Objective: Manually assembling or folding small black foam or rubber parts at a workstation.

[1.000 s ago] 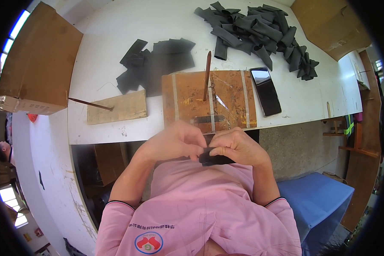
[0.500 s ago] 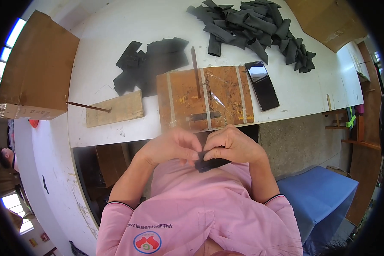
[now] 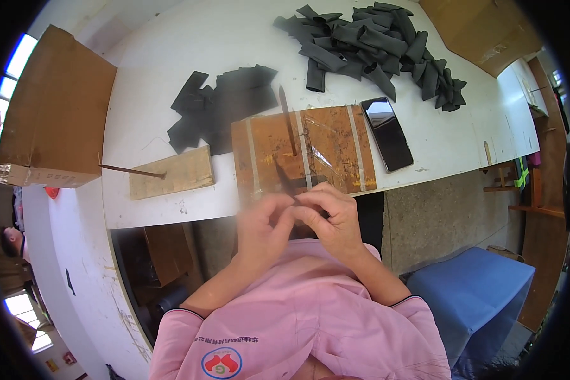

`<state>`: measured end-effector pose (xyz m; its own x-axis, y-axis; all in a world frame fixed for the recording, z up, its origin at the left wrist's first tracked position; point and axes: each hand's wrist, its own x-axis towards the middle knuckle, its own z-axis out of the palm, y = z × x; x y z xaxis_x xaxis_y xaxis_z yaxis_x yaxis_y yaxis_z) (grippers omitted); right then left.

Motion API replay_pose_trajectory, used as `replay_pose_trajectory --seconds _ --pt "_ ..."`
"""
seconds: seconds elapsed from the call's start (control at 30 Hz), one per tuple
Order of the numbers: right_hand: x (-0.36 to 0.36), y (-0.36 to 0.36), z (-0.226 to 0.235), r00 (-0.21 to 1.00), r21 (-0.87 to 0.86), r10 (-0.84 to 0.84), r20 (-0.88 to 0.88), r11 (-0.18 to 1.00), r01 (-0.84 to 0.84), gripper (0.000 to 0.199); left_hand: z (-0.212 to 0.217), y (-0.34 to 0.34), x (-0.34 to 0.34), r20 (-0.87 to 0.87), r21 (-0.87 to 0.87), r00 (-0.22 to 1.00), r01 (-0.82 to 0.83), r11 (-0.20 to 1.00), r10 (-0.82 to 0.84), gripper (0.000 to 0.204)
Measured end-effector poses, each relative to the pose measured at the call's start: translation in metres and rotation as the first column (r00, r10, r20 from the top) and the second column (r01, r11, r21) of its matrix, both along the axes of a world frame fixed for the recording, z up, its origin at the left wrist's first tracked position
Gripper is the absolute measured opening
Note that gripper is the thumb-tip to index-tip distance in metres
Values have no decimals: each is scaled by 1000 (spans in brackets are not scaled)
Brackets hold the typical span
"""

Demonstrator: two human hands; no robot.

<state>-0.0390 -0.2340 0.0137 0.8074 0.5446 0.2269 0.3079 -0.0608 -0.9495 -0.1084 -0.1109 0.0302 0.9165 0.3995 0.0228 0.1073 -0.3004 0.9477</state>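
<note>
My left hand (image 3: 264, 229) and my right hand (image 3: 333, 221) meet fingertip to fingertip at the table's near edge, both closed in a pinch. Between them is a black fabric piece (image 3: 284, 176), seen as a narrow dark strip pointing away from me over the brown taped board (image 3: 335, 139). The fingers hide its near end. From that board rises a brown pointed rod (image 3: 287, 120), just beyond the strip. Flat black fabric pieces (image 3: 244, 95) lie in a stack behind the board. Farther right is a heap of black fabric tubes (image 3: 380, 41).
A phone (image 3: 389, 136) lies right of the taped board. To the left, a wooden block (image 3: 183, 174) carries a second thin rod (image 3: 130, 170). Cardboard boxes stand at the left (image 3: 57, 107) and far right (image 3: 487, 31). A blue-covered block (image 3: 472, 297) stands beside me at the right.
Both hands have moved up and away from my body toward the board, carrying the black fabric piece. It was near my shirt and now points forward over the board.
</note>
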Motion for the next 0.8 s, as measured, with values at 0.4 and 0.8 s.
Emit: replay_pose_trajectory --seconds 0.4,0.8 --pt "4 17 -14 888 -125 -169 427 962 244 11 -7 8 12 -73 -837 988 -134 530 134 17" --pt "3 17 -16 473 509 449 -758 861 -2 17 -23 2 22 325 105 914 -289 952 242 24"
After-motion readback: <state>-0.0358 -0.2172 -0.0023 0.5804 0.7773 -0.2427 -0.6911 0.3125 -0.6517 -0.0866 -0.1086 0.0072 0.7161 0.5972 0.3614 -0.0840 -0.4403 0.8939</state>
